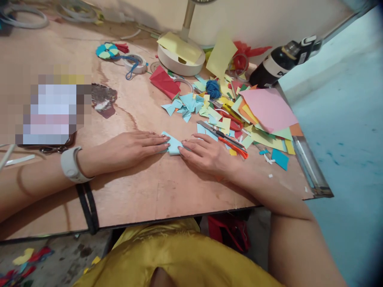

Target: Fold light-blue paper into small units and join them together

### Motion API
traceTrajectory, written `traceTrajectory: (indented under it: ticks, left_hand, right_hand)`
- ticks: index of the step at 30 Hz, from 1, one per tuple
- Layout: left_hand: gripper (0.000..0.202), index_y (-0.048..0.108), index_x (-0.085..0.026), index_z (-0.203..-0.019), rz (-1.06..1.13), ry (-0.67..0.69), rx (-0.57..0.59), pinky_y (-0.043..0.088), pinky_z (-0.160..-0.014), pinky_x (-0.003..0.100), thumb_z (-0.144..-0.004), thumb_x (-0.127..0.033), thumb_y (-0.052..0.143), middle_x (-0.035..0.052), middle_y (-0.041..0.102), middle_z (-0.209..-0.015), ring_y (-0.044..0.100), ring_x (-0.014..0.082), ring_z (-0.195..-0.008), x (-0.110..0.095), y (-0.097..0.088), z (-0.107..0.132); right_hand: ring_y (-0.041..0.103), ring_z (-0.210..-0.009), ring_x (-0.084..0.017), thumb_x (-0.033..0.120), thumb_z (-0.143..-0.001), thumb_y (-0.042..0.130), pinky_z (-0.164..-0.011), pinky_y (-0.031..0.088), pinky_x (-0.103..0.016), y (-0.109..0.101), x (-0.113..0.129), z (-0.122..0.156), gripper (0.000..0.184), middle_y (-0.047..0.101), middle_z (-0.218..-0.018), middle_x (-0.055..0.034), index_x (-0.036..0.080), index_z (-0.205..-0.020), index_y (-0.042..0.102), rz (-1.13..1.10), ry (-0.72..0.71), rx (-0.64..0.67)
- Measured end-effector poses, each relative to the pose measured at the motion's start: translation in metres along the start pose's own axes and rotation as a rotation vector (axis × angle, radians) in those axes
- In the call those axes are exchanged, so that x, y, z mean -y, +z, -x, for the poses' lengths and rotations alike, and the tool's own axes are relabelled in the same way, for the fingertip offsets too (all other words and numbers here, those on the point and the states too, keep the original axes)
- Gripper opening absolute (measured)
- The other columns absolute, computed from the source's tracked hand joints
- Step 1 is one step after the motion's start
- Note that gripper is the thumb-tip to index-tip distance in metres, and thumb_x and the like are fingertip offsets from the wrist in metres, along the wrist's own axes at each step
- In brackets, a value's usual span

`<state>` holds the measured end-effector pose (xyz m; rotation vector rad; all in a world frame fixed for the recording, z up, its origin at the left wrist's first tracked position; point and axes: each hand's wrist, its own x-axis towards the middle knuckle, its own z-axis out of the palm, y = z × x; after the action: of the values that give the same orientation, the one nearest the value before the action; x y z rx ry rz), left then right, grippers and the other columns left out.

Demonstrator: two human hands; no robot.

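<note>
A small light-blue folded paper piece (173,144) lies on the wooden table (143,187) between my hands. My left hand (131,146) lies flat, fingers stretched out, with its fingertips pressing the paper's left edge. My right hand (206,153) rests palm down, fingers extended, with its fingertips on the paper's right side. Neither hand grips anything. A white band sits on my left wrist.
An orange utility knife (227,140) lies just right of my right hand. Beyond it are red scissors (231,119), a pink sheet (269,107), several coloured paper scraps, blue yarn (213,88), a tape roll (136,63), a fan base (181,56) and a black bottle (278,61). The table's edge runs close on the right.
</note>
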<state>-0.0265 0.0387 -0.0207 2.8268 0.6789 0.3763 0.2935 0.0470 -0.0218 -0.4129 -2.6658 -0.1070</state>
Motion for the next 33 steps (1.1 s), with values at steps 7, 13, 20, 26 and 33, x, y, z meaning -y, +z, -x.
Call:
traceTrajectory:
  ticks: [7, 13, 20, 26, 33]
  left_hand:
    - [0.056, 0.055, -0.022, -0.156, -0.025, 0.010, 0.003, 0.042, -0.125, 0.042, -0.104, -0.005, 0.040, 0.0113, 0.058, -0.159, 0.055, 0.0246, -0.148, -0.001, 0.001, 0.001]
    - [0.054, 0.057, -0.021, -0.154, -0.015, -0.008, 0.051, 0.043, -0.124, 0.043, -0.105, -0.007, 0.041, 0.0115, 0.057, -0.160, 0.054, 0.0257, -0.148, -0.002, -0.004, 0.000]
    - [0.053, 0.055, -0.023, -0.156, 0.000, 0.001, 0.018, 0.042, -0.125, 0.048, -0.106, -0.010, 0.046, 0.0125, 0.057, -0.160, 0.055, 0.0286, -0.147, 0.000, -0.001, 0.001]
    - [0.050, 0.054, -0.018, -0.155, -0.041, 0.026, 0.014, 0.050, -0.118, 0.050, -0.108, -0.011, 0.038, 0.0166, 0.060, -0.156, 0.059, 0.0321, -0.143, 0.000, -0.002, 0.000]
    - [0.054, 0.049, -0.022, -0.159, -0.011, 0.004, 0.029, 0.053, -0.114, 0.052, -0.107, -0.010, 0.040, 0.0168, 0.062, -0.154, 0.059, 0.0325, -0.143, -0.006, -0.008, -0.007]
  right_hand:
    - [0.073, -0.118, -0.023, 0.021, -0.107, 0.052, -0.116, 0.051, -0.056, -0.001, -0.003, -0.002, 0.030, 0.077, -0.131, -0.0071, 0.028, -0.131, 0.069, -0.124, 0.154, 0.128]
    - [0.072, -0.119, -0.022, 0.037, -0.103, 0.066, -0.115, 0.051, -0.053, 0.000, -0.009, -0.002, 0.015, 0.077, -0.129, -0.0063, 0.029, -0.109, 0.077, -0.326, 0.254, 0.034]
    - [0.061, -0.131, -0.024, 0.039, -0.099, 0.073, -0.114, 0.048, -0.049, 0.005, -0.013, -0.012, 0.018, 0.070, -0.125, -0.0078, 0.024, -0.089, 0.073, -0.624, 0.520, 0.012]
    - [0.058, -0.126, -0.026, 0.040, -0.097, 0.074, -0.113, 0.044, -0.049, 0.011, -0.013, -0.023, 0.023, 0.068, -0.125, -0.0080, 0.023, -0.083, 0.066, -0.581, 0.598, 0.017]
    - [0.062, -0.117, -0.024, 0.040, -0.097, 0.074, -0.107, 0.046, -0.047, 0.017, -0.013, -0.024, 0.025, 0.071, -0.120, -0.0073, 0.023, -0.082, 0.063, -0.545, 0.601, -0.042]
